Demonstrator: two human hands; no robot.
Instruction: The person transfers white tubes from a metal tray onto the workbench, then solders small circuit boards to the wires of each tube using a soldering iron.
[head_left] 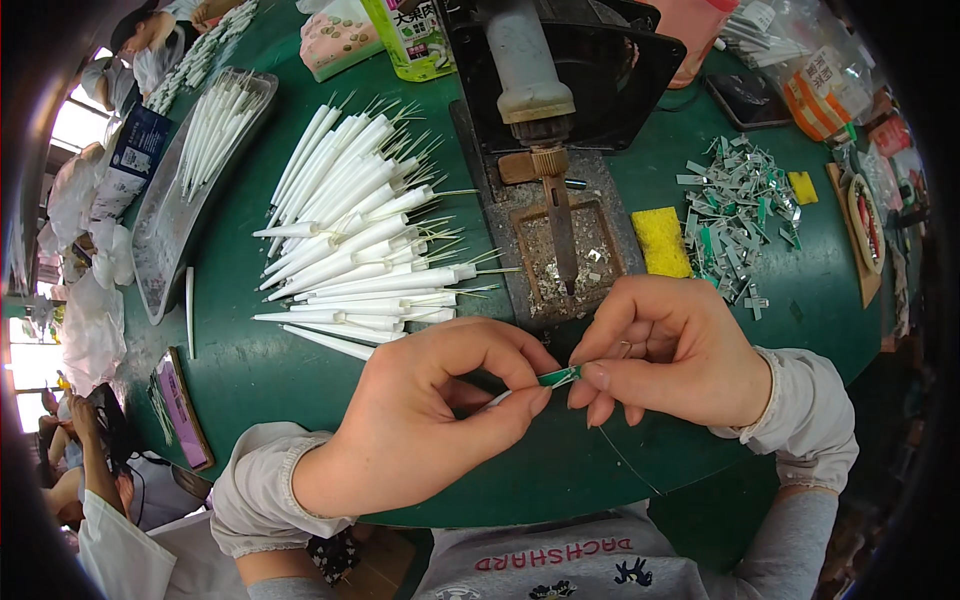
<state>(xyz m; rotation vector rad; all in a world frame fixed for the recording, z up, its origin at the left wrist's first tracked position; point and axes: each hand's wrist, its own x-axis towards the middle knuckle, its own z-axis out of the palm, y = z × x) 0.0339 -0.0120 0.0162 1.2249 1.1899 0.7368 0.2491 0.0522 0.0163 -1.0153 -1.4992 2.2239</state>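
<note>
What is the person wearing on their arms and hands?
Both hands are bare: no gloves and no rings that show. The left hand comes out of a loose, pale grey sleeve cover with a gathered, elastic cuff at the wrist. The right hand has the same kind of cover. Below each cover a grey sleeve shows.

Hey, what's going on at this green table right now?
A person sits at a round green table, both hands meeting over its near edge. The left hand and right hand pinch a small green strip between their fingertips. Behind the hands lies a fanned pile of white tapered tubes with thin wires at their ends. A soldering iron rests on a metal stand, with a yellow sponge and a heap of small green-and-grey tabs to the right.
</note>
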